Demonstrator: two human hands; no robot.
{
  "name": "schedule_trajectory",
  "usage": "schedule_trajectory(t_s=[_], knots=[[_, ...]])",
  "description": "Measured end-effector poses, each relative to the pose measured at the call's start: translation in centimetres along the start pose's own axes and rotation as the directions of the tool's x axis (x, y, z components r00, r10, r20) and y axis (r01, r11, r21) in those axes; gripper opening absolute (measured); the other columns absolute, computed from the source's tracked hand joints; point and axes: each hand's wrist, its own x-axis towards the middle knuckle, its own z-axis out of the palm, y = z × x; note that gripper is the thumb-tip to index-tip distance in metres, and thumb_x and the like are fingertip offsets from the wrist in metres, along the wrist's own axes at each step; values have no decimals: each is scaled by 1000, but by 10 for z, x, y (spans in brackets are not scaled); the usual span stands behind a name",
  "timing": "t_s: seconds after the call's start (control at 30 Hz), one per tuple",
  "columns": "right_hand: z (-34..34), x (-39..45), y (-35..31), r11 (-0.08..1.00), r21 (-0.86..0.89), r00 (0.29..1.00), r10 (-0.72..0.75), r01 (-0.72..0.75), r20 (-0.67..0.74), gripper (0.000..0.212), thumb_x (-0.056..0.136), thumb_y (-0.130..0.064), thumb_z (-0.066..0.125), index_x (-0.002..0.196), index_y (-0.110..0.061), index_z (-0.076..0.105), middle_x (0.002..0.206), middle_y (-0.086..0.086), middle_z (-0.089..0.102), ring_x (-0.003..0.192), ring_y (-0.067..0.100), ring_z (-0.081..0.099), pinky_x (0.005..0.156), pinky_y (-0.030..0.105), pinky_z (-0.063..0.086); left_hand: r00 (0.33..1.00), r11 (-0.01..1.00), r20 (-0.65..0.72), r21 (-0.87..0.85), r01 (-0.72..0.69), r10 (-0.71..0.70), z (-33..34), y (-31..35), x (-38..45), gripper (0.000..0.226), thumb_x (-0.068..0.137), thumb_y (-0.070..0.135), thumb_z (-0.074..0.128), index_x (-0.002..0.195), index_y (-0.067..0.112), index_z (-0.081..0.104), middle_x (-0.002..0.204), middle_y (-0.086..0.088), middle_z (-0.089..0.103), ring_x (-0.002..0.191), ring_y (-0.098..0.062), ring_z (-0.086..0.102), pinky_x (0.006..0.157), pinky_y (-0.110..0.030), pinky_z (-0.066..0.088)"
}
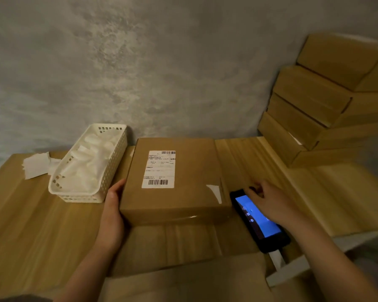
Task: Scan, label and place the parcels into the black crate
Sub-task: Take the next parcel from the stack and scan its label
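A brown cardboard parcel (190, 171) lies flat in the middle of the wooden table, with a white barcode label (158, 169) stuck on its top. My left hand (111, 211) rests flat against the parcel's left side, fingers straight. A black handheld scanner (259, 221) with a lit blue screen lies to the right of the parcel. My right hand (268, 200) is over the scanner's far end, fingers curled down around its top. The black crate is out of view.
A white slotted basket (109, 171) holding white label sheets stands left of the parcel, with loose white papers (36, 164) beside it. Several cardboard parcels (327, 101) are stacked at the back right against the grey wall. The wooden table (37, 225) ends at the right.
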Motion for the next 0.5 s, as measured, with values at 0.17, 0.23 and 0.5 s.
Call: schedule_trajectory(t_s=[0.17, 0.23, 0.5], knots=[[8, -33, 17, 997, -61, 998, -46, 48, 30, 71, 69, -66, 71, 124, -28, 47, 106, -10, 61, 87, 6, 60, 73, 28, 52, 1000, 1000, 0, 17, 7, -7, -5, -8, 4, 61, 82, 85, 32, 128, 51, 53, 132, 6, 61, 127, -18, 54, 111, -52, 38], [13, -39, 21, 987, -145, 997, -68, 72, 33, 82, 59, -68, 73, 124, -26, 46, 106, -8, 57, 90, 8, 58, 77, 31, 53, 1000, 1000, -2, 0, 26, -26, -6, -11, 8, 57, 83, 84, 35, 126, 53, 54, 132, 6, 62, 127, -18, 55, 111, -53, 38], [21, -42, 18, 984, -175, 999, -19, 10, -48, 65, 62, -54, 72, 114, -22, 51, 101, -2, 53, 81, 10, 56, 69, 34, 55, 1000, 1000, 26, 16, -9, 9, -8, -10, 7, 57, 85, 82, 33, 128, 52, 54, 133, 6, 61, 128, -16, 54, 111, -52, 38]])
